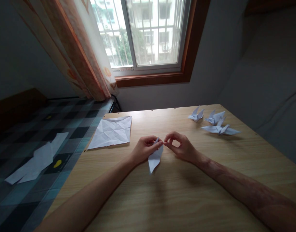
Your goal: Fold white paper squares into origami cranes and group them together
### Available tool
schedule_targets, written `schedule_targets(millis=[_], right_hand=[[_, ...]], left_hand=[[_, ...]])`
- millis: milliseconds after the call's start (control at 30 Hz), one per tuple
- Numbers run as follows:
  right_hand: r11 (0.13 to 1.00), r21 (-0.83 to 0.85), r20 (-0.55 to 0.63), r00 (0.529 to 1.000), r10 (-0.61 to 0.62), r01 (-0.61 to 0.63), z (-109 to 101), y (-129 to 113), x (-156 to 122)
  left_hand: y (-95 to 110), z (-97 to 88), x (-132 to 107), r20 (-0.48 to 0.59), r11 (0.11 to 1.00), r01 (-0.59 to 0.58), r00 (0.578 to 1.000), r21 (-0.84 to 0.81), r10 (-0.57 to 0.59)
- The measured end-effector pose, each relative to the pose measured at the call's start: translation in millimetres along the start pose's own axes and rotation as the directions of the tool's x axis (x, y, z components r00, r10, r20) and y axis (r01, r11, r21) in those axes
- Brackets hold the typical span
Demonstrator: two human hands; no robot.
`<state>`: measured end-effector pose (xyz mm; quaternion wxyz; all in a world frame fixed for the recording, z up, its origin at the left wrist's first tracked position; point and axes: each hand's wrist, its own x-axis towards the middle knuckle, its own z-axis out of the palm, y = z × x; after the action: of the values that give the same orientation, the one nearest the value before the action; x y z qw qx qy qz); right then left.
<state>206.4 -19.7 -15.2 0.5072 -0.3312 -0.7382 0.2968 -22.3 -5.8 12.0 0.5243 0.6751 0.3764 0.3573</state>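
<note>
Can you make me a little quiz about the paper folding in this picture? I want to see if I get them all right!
1. Count: how many paper cranes sit on the wooden table?
2. True or false: the creased flat sheet lies on the table to the left of both hands.
3. Pick one: what do the left hand and the right hand hold between their fingers?
A. a pair of scissors
B. a folded white paper
C. a pencil

Key: 1. three; 2. true; 3. B
</note>
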Motion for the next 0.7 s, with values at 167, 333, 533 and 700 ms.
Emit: schedule_targets(millis=[167,333,533,700], right_hand=[[1.0,0.022,-0.02,1.0,-0.004,0.005,0.8,-1.8,-0.2],[0.998,-0.042,0.033,0.999,0.041,-0.039,-1.5,-3.9,2.5],[0.995,-0.097,0.116,0.992,0.043,-0.032,-1.5,-4.9,4.4],[0.995,-0.096,0.101,0.994,0.03,-0.021,-1.4,-3.1,3.2]], left_hand=[[-2.6,0.2,0.8,-0.032,1.0,-0.001,1.0,0.001,0.001],[-2.8,0.5,1.0,-0.051,1.0,-0.009,0.999,-0.003,0.009],[-2.5,1.1,0.7,-0.059,1.0,0.005,0.998,-0.023,-0.006],[-1.8,1.8,0.6,-0.044,0.999,0.016,0.999,-0.048,-0.018]])
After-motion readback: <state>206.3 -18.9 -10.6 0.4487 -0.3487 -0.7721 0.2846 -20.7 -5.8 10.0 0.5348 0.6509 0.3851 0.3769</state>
